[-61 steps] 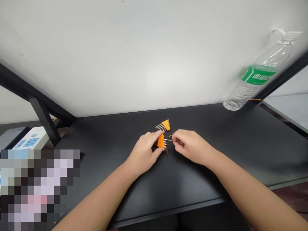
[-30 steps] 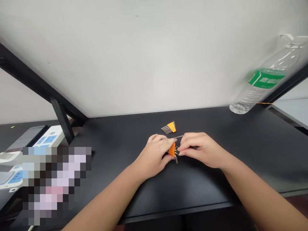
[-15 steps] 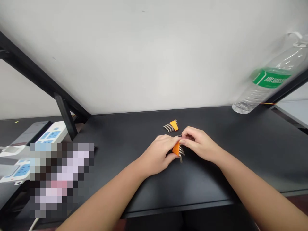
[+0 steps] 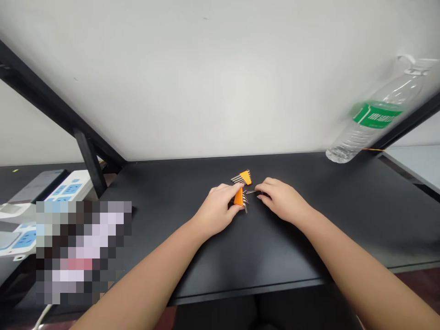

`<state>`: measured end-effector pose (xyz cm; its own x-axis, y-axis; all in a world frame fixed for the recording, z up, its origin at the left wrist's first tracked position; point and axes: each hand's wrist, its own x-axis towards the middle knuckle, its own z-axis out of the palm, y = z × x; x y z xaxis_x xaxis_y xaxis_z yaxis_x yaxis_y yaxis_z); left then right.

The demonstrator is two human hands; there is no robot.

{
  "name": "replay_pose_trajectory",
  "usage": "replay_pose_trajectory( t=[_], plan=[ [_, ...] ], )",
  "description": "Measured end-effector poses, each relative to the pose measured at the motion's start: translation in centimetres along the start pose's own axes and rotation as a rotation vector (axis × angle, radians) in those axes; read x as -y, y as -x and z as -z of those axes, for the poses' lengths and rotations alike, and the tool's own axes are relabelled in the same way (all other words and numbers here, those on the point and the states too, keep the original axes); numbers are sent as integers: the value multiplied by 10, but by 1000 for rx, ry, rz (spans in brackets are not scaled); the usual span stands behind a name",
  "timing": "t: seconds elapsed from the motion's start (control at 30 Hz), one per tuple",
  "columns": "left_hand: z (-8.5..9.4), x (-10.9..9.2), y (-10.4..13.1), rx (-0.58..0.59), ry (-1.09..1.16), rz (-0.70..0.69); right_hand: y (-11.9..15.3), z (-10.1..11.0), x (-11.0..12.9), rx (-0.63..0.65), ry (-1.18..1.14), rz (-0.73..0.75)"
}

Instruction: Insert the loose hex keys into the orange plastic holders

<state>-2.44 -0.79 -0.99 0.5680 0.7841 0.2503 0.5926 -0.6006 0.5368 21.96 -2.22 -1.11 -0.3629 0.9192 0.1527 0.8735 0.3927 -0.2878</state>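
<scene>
My left hand (image 4: 220, 206) grasped an orange holder (image 4: 238, 197), pinched between the thumb below and the fingers above, over the middle of the desk (image 4: 237, 261), about midway between its front and back edges; short bent ends of metal keys stuck out of the holder toward the desk's right edge. My right hand (image 4: 280, 197) was just beside it, on the side of the right edge, with its fingers curled in at thin loose keys (image 4: 253, 191); their tips pointed at the holder, and I cannot tell whether I had them gripped or only touched them. A second orange holder (image 4: 245, 177) lay just past my left fingertips, nearer the back edge, its long keys aimed toward the left edge and its bent ends toward the right; whether my fingers met it I cannot tell. A clear bottle (image 4: 373, 117) with a green label stood by the back right corner, near the white wall (image 4: 220, 91); a white and blue power strip (image 4: 71, 189) lay out past the left edge, behind a black brace (image 4: 90, 158).
</scene>
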Motion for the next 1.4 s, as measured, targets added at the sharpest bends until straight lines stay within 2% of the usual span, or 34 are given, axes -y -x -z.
replay_pose_trajectory(
  t=[0.17, 0.33, 0.47, 0.6, 0.7, 0.8, 1.13, 1.4],
  plan=[
    [0, -2, 1, 27, 4, -2, 1, 3, 4, 19, 91, 35],
    [-1, -2, 1, 22, -13, -10, 5, 7, 13, 42, 196, -52],
    [0, -4, 2, -4, -4, 7, 6, 10, 13, 22, 39, -23],
    [1, -6, 2, -47, 34, 15, 5, 13, 12, -32, -256, 89],
    [2, -7, 2, -58, 56, 13, 6, 15, 12, -116, -342, 177],
    [2, -6, 2, -69, 65, 19, 6, 16, 13, -165, -319, 218],
    [1, -5, 2, -70, 38, 44, 10, 21, 12, -252, -208, 227],
    [1, -9, 3, -48, 46, 31, 9, 21, 21, -221, -130, 288]
  ],
)
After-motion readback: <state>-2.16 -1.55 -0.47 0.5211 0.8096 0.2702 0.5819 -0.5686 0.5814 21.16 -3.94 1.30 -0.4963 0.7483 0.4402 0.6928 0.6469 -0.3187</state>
